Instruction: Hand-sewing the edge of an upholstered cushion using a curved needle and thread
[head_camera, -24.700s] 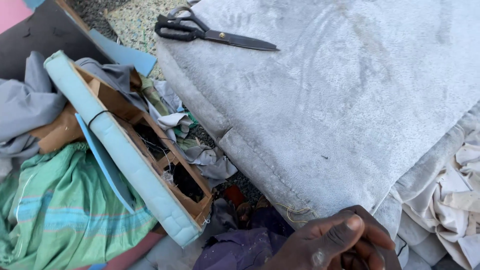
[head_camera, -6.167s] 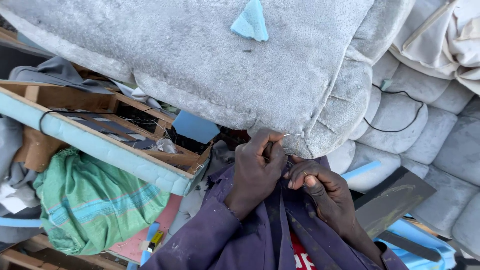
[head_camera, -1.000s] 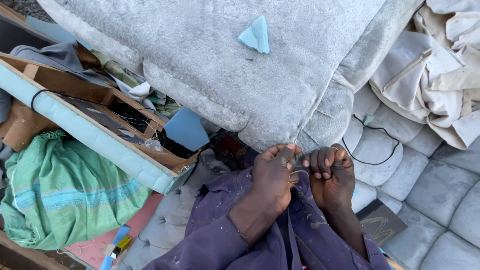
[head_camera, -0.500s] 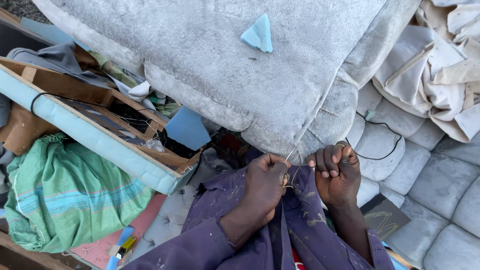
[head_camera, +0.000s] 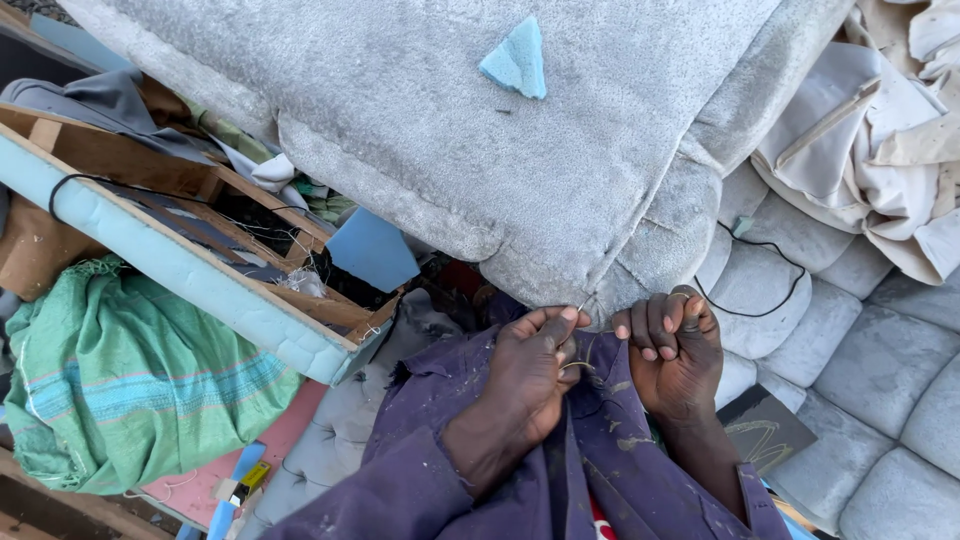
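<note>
A large grey upholstered cushion fills the upper middle, its near corner hanging over my lap. My left hand is pinched shut on a thin thread that runs up to the cushion's corner seam. My right hand sits just right of it, fingers curled closed around the cushion's corner edge. A small light-blue foam wedge lies on top of the cushion. My purple sleeves cover both forearms.
A wooden frame edged with pale blue padding lies at the left over a green striped cloth. Grey tufted upholstery with a black cord spreads at the right, crumpled beige fabric above it. A blue foam piece lies below the cushion.
My hands have stayed at the cushion's corner. The left hand has shifted slightly, drawing the thread short against the seam, and the right hand's fingers have closed tighter on the edge.
</note>
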